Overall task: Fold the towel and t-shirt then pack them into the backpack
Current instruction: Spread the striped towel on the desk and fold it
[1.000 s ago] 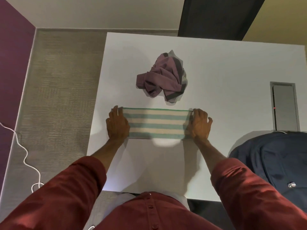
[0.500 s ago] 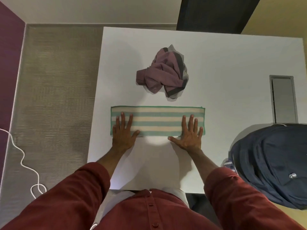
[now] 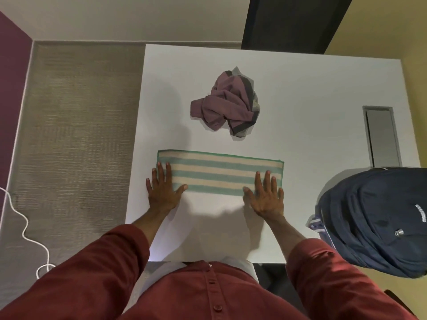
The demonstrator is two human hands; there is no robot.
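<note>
Towel (image 3: pixel 219 173) is a folded strip under left grip (image 3: pixel 163 191) and right grip (image 3: pixel 265 197), both flat-fingered, grasping nothing. T-shirt (image 3: pixel 227 105) at twelve o'clock lies crumpled; backpack (image 3: pixel 374 218) at three o'clock waits.

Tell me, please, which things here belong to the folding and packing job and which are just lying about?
Job: striped towel, pressed flat by left hand and right hand; crumpled t-shirt; backpack.
Lying about: white cable on the floor; grey panel set in the table.
</note>
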